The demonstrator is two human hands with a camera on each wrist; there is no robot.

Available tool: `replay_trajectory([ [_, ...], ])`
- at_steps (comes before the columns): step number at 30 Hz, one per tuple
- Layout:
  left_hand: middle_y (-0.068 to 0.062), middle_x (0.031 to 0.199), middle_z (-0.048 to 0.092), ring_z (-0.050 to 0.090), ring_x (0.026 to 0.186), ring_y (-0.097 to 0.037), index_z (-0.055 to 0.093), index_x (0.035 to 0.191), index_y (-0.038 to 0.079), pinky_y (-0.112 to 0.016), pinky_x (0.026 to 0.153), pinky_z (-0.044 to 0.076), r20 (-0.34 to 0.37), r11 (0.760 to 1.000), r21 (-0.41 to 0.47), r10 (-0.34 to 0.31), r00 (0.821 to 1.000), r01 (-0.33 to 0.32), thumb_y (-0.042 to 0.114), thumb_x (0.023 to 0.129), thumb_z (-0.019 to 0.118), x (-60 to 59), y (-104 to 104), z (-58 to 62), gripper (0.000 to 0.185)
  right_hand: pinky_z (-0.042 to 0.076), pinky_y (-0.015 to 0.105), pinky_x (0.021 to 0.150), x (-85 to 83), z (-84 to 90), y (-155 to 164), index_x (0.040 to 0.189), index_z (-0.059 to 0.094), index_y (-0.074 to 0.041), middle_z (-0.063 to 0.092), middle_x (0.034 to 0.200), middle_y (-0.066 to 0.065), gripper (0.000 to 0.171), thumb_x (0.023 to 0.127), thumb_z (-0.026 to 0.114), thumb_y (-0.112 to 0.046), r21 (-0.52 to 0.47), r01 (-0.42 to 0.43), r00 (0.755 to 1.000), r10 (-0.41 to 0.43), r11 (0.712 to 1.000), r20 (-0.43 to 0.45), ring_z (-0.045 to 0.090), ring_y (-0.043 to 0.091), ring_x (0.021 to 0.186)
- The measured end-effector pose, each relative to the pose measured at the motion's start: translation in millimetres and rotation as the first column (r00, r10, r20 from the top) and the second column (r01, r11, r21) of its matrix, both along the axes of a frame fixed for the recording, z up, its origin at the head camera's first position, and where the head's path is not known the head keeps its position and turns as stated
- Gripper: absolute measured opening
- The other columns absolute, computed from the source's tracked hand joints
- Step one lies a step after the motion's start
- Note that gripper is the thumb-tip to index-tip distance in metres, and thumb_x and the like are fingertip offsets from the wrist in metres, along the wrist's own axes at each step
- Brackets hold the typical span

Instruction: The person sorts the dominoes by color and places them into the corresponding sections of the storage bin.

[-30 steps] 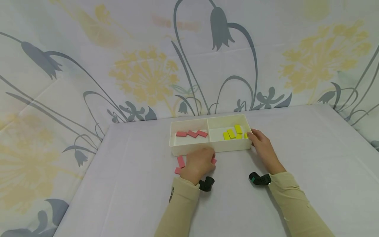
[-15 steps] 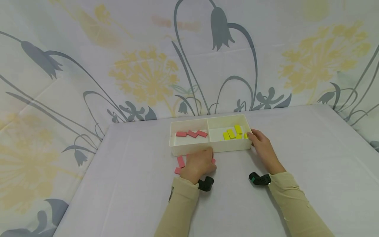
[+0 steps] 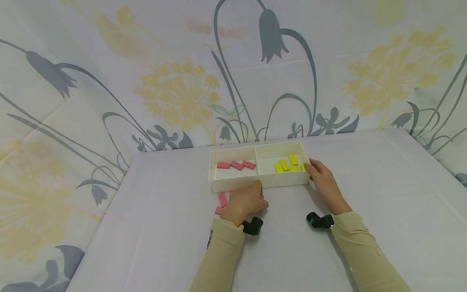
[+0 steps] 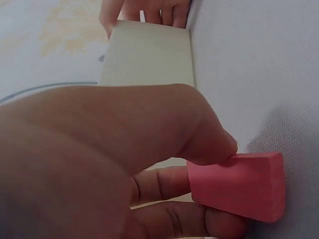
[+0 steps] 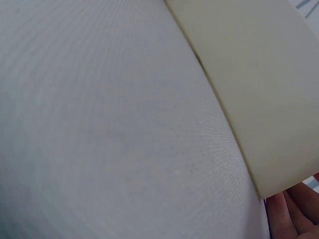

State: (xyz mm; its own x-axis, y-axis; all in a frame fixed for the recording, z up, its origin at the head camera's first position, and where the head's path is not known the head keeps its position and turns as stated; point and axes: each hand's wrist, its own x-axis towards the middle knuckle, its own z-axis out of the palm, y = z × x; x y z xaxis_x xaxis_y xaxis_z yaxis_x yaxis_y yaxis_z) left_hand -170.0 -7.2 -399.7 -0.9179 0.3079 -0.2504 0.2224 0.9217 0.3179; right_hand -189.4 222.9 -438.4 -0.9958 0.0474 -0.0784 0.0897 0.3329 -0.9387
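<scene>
Pink block (image 4: 239, 185) pinched between thumb and fingers of my left hand (image 3: 243, 201), right at the white tray's (image 3: 255, 183) near wall, down on the surface (image 3: 153, 227). Two more pink blocks (image 3: 222, 199) lie just left of that hand, in front of the tray. My right hand (image 3: 322, 181) curls round the tray's right near corner. Inside the tray: pink pieces (image 3: 236, 165) left compartment, yellow pieces (image 3: 286, 164) right compartment.
</scene>
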Motion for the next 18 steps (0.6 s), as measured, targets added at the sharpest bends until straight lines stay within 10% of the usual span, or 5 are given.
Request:
replay_trajectory([
  [18, 0.003, 0.063, 0.048, 0.046, 0.057, -0.013, 0.048, 0.076, 0.016, -0.024, 0.047, 0.033, 0.024, 0.996, 0.059, -0.067, 0.997, 0.065, 0.027, 0.078, 0.061, -3.2, -8.5, 8.5, 0.017, 0.026, 0.051, 0.099, 0.3, 0.0, 0.6, 0.140, 0.025, -0.007, 0.029, 0.141, 0.013, 0.069, 0.090, 0.034, -0.054, -0.003, -0.004, 1.000, 0.004, 1.000, -0.001, 0.032, 0.031, 0.123],
])
